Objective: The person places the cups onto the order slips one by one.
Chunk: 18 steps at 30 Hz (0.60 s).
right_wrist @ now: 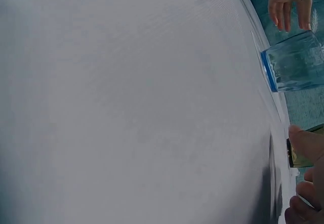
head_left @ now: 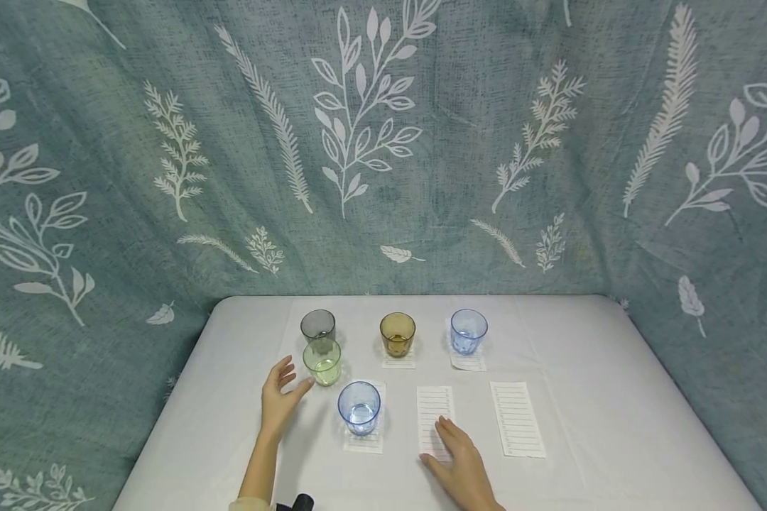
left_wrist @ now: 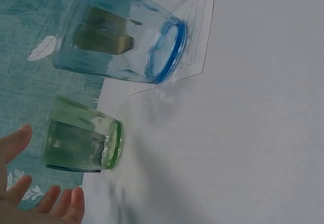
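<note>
My left hand [head_left: 281, 397] is beside a green glass [head_left: 323, 365], its fingers loosely spread and the thumb toward the glass. In the left wrist view a gap shows between thumb and green glass [left_wrist: 83, 138]. Right behind the green glass is a grey glass [head_left: 317, 325], partly hidden by it. A blue glass [head_left: 359, 410] stands upright on a lined paper strip [head_left: 373, 445] in front. My right hand [head_left: 463, 468] hovers over or rests on the middle lined strip [head_left: 433, 404], holding nothing; whether it touches the paper cannot be told.
At the back, an amber glass [head_left: 398, 336] and another blue glass [head_left: 468, 333] stand on paper strips. To the right lies a lined strip [head_left: 518, 419] with nothing on it. A white cloth [head_left: 601, 397] covers the table, and a patterned green curtain [head_left: 454, 142] hangs behind.
</note>
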Tool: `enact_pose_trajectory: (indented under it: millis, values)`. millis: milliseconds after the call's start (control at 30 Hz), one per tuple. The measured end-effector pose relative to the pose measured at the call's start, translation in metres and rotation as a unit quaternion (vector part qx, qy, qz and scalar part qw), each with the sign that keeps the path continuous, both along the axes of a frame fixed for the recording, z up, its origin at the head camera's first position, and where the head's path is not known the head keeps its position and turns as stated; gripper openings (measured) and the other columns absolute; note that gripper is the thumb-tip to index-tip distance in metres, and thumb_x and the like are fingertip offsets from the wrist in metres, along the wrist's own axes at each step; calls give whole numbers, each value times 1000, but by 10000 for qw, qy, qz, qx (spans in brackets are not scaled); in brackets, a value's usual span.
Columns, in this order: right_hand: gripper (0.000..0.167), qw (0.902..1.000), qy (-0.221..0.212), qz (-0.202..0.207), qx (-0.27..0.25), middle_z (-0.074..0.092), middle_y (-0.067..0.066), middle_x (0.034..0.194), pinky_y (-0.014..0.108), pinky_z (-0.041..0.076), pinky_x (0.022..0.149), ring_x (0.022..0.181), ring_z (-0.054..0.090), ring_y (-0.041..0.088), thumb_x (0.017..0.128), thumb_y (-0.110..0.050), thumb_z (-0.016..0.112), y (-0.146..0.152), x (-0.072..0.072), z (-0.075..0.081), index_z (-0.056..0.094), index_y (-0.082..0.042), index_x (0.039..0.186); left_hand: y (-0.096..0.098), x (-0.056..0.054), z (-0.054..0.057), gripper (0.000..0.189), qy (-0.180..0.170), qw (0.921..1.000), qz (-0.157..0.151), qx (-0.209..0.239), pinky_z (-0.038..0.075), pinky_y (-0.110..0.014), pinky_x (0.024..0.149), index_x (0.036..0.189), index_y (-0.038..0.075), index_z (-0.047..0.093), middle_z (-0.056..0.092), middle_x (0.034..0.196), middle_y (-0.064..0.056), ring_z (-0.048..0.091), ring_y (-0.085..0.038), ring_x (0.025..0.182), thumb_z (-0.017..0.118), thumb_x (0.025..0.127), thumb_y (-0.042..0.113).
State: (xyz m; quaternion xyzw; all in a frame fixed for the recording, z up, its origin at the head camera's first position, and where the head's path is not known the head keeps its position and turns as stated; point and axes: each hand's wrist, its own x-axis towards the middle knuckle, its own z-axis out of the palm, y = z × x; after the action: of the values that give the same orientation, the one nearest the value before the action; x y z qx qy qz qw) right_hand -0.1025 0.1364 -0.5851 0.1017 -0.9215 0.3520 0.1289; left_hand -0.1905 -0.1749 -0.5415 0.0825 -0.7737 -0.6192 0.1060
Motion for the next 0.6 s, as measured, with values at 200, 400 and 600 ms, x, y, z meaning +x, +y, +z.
enact_pose_trajectory:
  millis: [200, 400, 600]
  values:
    - [63, 9998, -146, -58, 89, 55, 28, 125, 53, 44, 93, 116, 52, 44, 73, -25, 80, 8, 6, -5, 57, 14, 117, 6, -18, -7, 74, 71, 10000, 14, -63, 38, -58, 100, 138, -4, 38, 43, 133, -33, 43, -47, 122, 77, 76, 9]
    - [66, 9998, 21, 60, 184, 56, 27, 122, 54, 45, 91, 114, 53, 44, 71, -30, 81, 12, 9, -11, 58, 14, 115, 8, -30, -10, 81, -13, 9999, -138, -33, 34, -57, 103, 140, -4, 34, 40, 135, -34, 39, -49, 124, 78, 74, 10]
    - [62, 9991, -2, 198, 380, 56, 25, 124, 54, 45, 92, 116, 51, 42, 71, -29, 81, 14, 9, -15, 60, 12, 113, 11, -36, -9, 84, -124, 9992, -367, -51, 36, -57, 103, 141, -4, 34, 41, 135, -32, 40, -47, 125, 80, 72, 10]
